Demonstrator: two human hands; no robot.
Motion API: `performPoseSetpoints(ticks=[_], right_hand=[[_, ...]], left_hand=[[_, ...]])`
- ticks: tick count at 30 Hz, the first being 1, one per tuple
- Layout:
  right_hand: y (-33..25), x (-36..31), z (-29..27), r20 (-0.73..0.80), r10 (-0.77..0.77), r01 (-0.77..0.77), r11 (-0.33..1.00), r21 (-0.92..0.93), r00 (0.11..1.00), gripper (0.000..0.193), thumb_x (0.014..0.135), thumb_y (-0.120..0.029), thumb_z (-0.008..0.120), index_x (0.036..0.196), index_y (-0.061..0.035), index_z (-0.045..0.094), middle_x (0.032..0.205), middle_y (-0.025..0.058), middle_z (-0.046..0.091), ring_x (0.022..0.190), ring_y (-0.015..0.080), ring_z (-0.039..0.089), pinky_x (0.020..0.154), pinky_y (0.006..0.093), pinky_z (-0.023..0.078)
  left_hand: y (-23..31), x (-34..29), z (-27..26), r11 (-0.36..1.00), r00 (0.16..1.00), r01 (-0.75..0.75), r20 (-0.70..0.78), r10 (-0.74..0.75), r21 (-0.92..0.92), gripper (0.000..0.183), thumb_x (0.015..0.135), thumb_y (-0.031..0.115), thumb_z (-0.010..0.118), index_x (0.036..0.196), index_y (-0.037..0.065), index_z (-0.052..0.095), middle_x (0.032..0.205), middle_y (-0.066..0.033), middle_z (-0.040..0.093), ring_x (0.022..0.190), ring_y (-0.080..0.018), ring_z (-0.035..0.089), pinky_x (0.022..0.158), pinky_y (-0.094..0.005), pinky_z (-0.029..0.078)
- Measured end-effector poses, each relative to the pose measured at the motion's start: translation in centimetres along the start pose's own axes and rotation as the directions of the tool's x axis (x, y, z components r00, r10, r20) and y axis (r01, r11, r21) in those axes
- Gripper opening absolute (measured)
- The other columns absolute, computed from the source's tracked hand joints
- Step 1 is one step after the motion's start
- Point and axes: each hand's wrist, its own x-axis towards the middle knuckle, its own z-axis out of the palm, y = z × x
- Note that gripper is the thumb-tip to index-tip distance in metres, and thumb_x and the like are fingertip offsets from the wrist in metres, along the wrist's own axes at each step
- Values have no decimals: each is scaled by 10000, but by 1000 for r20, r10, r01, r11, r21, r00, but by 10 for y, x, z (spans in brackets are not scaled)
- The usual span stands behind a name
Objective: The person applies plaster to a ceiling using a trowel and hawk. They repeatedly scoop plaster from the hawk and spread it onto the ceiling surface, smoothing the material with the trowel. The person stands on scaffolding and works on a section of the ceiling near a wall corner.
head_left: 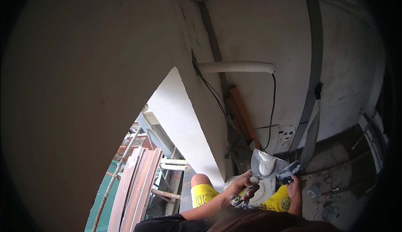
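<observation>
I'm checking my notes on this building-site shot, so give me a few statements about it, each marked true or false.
1. The right hand holds a dark scraper. True.
2. One of the person's hands is empty. False: the left hand grips a tool handle.
3. White paste lies on a broad grey blade. True.
4. The person wears red shorts. False: the shorts are yellow.
5. A black cable hangs at the end of a white pipe. True.

Orange pipes [242,111] below pale tube [236,67]
</observation>
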Motion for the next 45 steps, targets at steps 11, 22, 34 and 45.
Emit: performPoseSetpoints(ticks=[11,22,34,45], right_hand=[[4,3,-8,-9,22,-22,1000,-12,1000,504,858,-231,700,1324,-160,521,1290,49,579,1200,252,554,1005,447,460],[-1,0,-4,-51,9,-16,992,-126,999,499,842,-253,707,1294,-184,509,1253,29,554,1129,232,539,903,466,452],[-1,13,-19,-186,167,-197,968,-157,968,434,860,-268,711,1235,-129,543,1193,97,559,1056,267,558,880,489,494],[-4,-19,14,-98,28,-42,990,-137,995,321,858,-220,667,1124,-78,555,1067,110,600,968,290,582,889,521,490]], left_hand=[[3,-2,7,1000,999,8,-53,-7,19,634,839,12,461,1442,76,275,632,-107,496,410,-155,480,342,-224,409],[7,-4,16,999,1000,3,18,-4,53,478,852,48,445,1321,120,389,651,-117,473,423,-175,424,400,-246,387],[12,-12,44,994,996,-28,83,20,101,452,840,55,457,1289,75,415,672,-103,478,497,-158,441,406,-246,385],[2,-19,37,994,996,-70,66,64,86,449,832,43,498,1279,49,460,773,-60,520,559,-127,512,436,-235,432]])
